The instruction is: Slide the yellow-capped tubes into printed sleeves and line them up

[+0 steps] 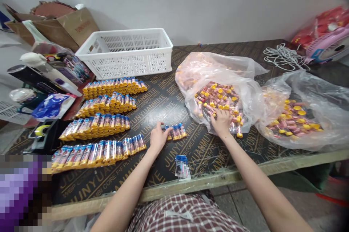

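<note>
My left hand [159, 137] rests on the dark table, thumb and forefinger apart, against the left end of a short row of small clear tubes [178, 131] with blue tops and yellow caps. My right hand [221, 123] is at the mouth of a clear plastic bag [249, 96], its fingers closed around a pink tube [209, 109] at the near side of a heap of yellow-capped tubes [219, 96]. A small stack of clear labels with blue ends [181, 166] lies near the table's front edge.
Several stacked rows of finished-looking tubes [100, 152] fill the left side. Behind them stands a white plastic basket [125, 63]. Another bag of tubes [297, 119], a coiled white cord [283, 56] and a pink fan [331, 45] are at right. A black tape dispenser [45, 141] sits at left.
</note>
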The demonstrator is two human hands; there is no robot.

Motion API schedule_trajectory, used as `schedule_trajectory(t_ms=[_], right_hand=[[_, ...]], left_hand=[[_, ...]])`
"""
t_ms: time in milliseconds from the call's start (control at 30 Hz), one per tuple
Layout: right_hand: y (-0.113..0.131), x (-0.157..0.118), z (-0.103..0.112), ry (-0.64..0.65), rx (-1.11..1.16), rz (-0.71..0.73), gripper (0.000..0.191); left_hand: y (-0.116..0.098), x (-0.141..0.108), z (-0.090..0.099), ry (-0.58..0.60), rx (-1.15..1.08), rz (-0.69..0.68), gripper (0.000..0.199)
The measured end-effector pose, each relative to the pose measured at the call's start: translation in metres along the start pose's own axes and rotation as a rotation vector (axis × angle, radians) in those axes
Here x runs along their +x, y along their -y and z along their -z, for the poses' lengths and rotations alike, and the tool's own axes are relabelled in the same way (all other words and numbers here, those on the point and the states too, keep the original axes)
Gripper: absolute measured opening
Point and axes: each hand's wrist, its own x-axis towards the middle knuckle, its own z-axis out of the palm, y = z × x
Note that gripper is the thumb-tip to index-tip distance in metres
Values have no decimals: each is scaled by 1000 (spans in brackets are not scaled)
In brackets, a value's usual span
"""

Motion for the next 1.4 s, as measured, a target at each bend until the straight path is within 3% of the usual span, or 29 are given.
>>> schedule_trajectory(t_ms=[100,233,300,467,633,833,933,1067,1133,1267,1400], right_hand=[[-7,7,-7,34,-66,27,31],[-3,9,-11,77,-129,78,33],[-1,8,-9,85,-147,85,34],[2,-2,8,29,-76,73,34],[18,-29,36,-56,332,34,28],[50,-64,61,10,667,-57,20],[61,-78,67,41,771,-72,17],[75,-94,74,92,915,-91,19],[83,-103,77,115,960,-97,21],[97,-118,79,136,982,-80,24],[104,-127,75,136,971,-56,26]], left_hand=[[-10,-20,5,33,153,-66,34],[-12,-56,1,359,253,-251,28],[-9,-70,-5,453,255,-263,19],[-5,-84,-13,457,185,-194,10],[-5,-89,-12,401,205,-211,5],[-5,-96,-11,310,160,-299,7],[-9,-89,-9,250,-101,-180,11],[-13,-67,-1,248,-686,231,22],[-15,-55,5,225,-904,366,31],[-19,-41,13,175,-1095,454,52],[-22,-40,12,170,-1191,535,39]])
